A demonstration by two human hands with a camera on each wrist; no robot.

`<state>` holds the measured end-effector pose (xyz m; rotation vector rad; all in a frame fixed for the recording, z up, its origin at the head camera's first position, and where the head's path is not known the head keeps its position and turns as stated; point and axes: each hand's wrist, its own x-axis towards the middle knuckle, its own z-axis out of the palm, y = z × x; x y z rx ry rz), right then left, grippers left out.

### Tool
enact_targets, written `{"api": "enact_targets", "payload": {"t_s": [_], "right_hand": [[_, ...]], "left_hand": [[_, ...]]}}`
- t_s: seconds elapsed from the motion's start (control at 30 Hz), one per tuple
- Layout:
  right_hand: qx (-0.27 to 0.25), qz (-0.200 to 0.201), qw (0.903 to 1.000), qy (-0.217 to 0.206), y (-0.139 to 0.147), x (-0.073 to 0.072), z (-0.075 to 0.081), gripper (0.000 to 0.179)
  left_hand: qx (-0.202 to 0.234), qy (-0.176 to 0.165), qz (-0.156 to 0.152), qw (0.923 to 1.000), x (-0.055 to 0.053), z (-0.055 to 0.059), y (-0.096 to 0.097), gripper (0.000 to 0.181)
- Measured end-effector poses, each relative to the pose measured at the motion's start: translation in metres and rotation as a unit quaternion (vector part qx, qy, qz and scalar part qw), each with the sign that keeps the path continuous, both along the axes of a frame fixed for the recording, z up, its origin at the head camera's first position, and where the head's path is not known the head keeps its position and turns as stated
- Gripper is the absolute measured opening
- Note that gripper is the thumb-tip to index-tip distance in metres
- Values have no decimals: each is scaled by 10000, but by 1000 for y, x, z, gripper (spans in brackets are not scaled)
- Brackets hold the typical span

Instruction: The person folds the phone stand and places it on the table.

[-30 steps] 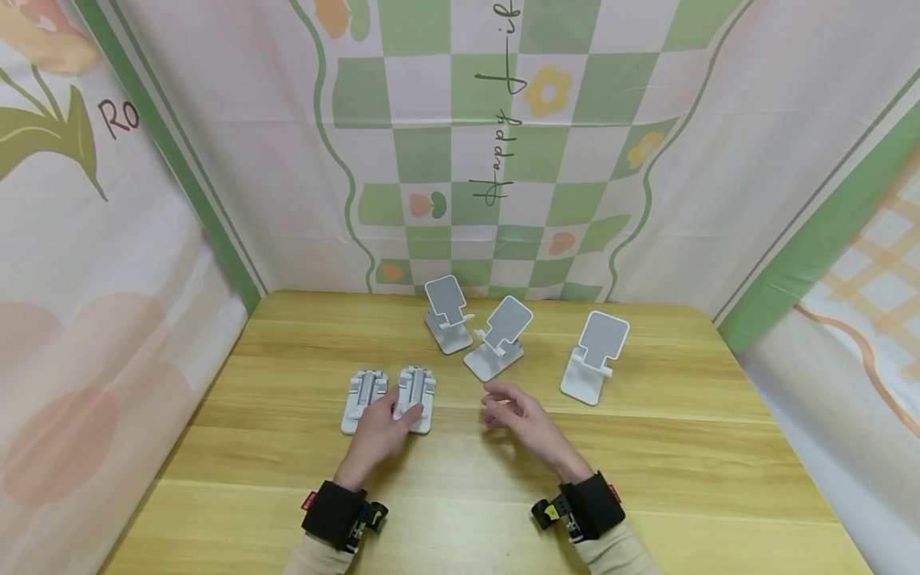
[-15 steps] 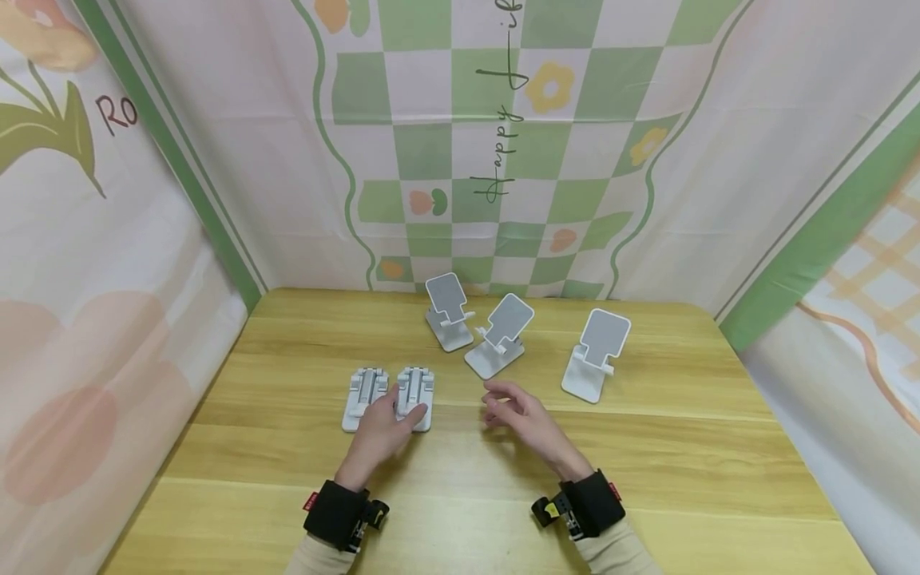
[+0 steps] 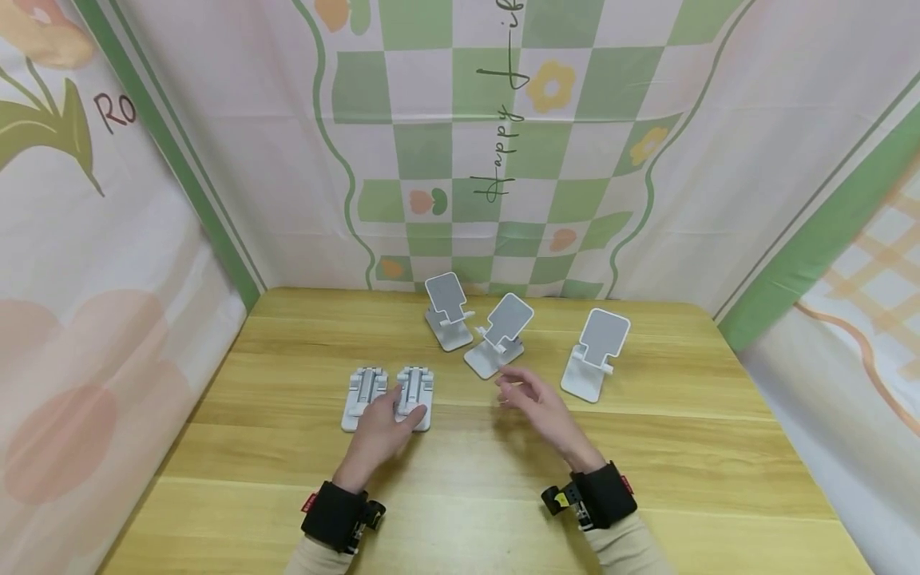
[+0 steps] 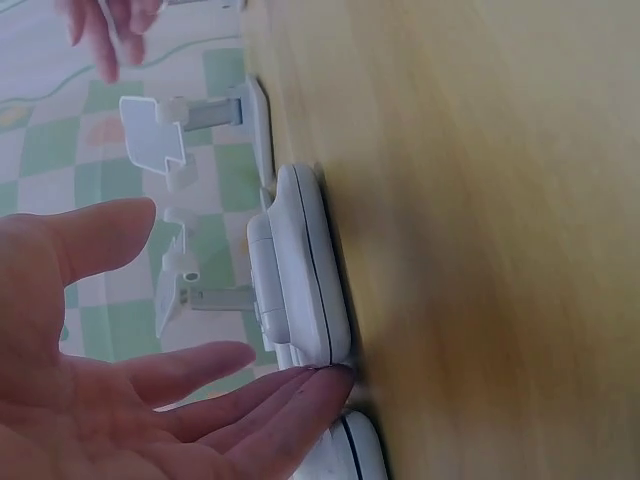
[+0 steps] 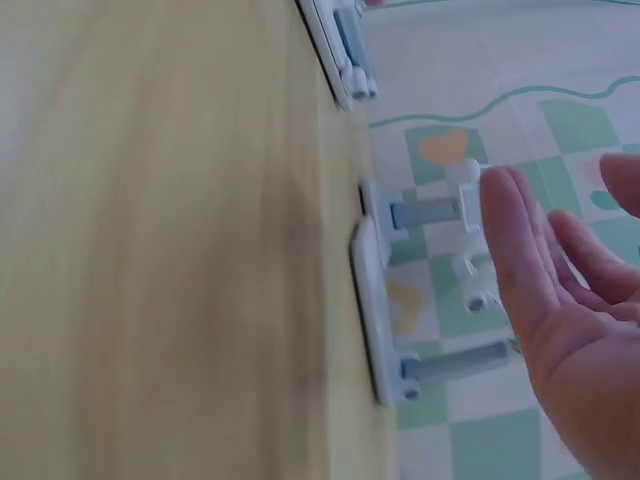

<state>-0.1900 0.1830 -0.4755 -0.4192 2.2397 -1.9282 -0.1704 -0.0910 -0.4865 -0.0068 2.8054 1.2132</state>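
Two folded white phone stands lie side by side on the table; my left hand (image 3: 383, 430) is at the right one (image 3: 415, 387). Its fingertips (image 4: 325, 385) touch that stand's edge in the left wrist view, while the thumb (image 4: 105, 235) is apart from it. The left folded stand (image 3: 365, 387) is partly covered by the fingers. My right hand (image 3: 542, 411) hovers with loosely bent fingers and holds nothing. Just beyond it stands an unfolded phone stand with a grey pad (image 3: 509, 319), whose base (image 5: 370, 310) shows in the right wrist view.
Another unfolded stand (image 3: 447, 299) is at the back, left of the middle one. A third unfolded stand (image 3: 604, 339) stands to the right. The wooden table (image 3: 690, 447) meets a patterned cloth (image 3: 424, 152) at its back edge.
My right hand has moved a little to the right and away from me, toward the middle unfolded stand. The left hand and the stands have stayed in place.
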Motion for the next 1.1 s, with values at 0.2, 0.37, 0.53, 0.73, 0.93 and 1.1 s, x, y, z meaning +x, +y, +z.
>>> {"api": "enact_targets", "payload": {"t_s": [0.2, 0.37, 0.53, 0.73, 0.93, 1.1], "right_hand": [[748, -638, 9901, 1005, 12, 4, 31, 42], [1425, -1368, 9560, 2170, 35, -12, 30, 43], [1922, -1823, 9131, 3099, 63, -34, 21, 48], [2254, -2425, 8894, 3153, 90, -48, 13, 73], [2096, -3014, 9028, 2239, 107, -55, 9, 105], [1110, -2864, 9437, 1228, 116, -62, 7, 113]], "left_hand": [[-115, 322, 88, 9994, 3, 4, 3, 65], [-105, 728, 173, 9971, 3, 7, 4, 60], [255, 1249, 183, 9917, 3, 4, 4, 53], [580, 1745, 150, 9828, 4, 1, 3, 46], [768, 2035, 69, 9760, 5, -1, 3, 40], [882, 2064, 35, 9745, 8, -1, 3, 39]]}}
